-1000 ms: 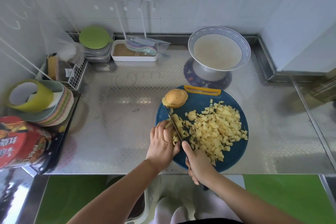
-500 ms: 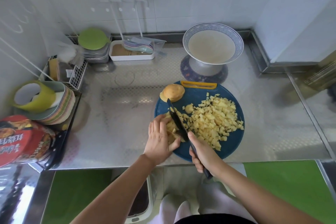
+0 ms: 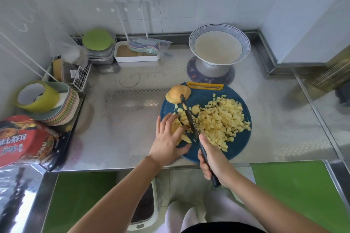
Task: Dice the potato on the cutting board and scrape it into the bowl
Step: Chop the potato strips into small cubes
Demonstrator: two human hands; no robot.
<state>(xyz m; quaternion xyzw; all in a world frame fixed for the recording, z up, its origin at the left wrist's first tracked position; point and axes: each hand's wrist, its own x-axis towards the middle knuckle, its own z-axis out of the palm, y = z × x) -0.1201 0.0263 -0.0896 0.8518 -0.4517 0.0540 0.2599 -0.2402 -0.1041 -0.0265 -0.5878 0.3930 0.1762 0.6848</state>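
One bowl [image 3: 245, 47] stands upper right behind your cutting board [image 3: 240, 147], one potato half [image 3: 177, 93] on its upper-left edge. Your right grip [image 3: 214, 161] clasps one knife [image 3: 189, 117]; left grip [image 3: 166, 140], released, presses strips [image 3: 184, 139].

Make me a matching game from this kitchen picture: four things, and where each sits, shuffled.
1 knife
2 bowl
3 uncut potato piece
4 diced potato

a heaped on the cutting board's right side
b behind the board, nothing in it
c gripped by the right hand
d at the board's far left edge

Pairs: 1-c, 2-b, 3-d, 4-a.
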